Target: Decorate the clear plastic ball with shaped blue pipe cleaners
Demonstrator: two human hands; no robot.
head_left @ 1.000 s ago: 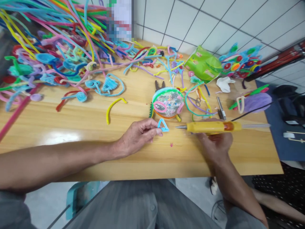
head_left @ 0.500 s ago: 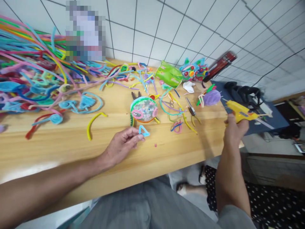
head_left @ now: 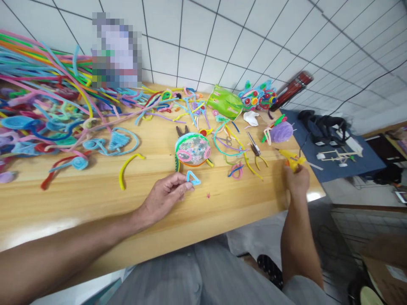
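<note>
Between thumb and fingers, my left hand (head_left: 170, 190) pinches a light-blue pipe cleaner triangle (head_left: 192, 178) just above the wooden table. Right behind it lies a round craft piece (head_left: 193, 150), edged with green and orange pipe cleaners, with two pink ovals on its face. At the table's right end my right hand (head_left: 297, 180) is wrapped around a yellow hot glue gun (head_left: 292, 159), its nozzle pointing left. Pliers (head_left: 256, 151) and a purple fuzzy ball (head_left: 281, 132) are to the left of and behind the gun.
A big heap of pipe cleaners (head_left: 41, 110) covers the table's left side. A yellow pipe cleaner piece (head_left: 125, 169) lies alone in front. At the back are a green packet (head_left: 224, 102), a decorated mask (head_left: 254, 99) and a red flask (head_left: 294, 90). A cable (head_left: 359, 93) hangs along the wall.
My right hand has come left and lower with the glue gun, from beyond the table's end to over its right end. My left hand keeps the triangle in nearly the same place.
</note>
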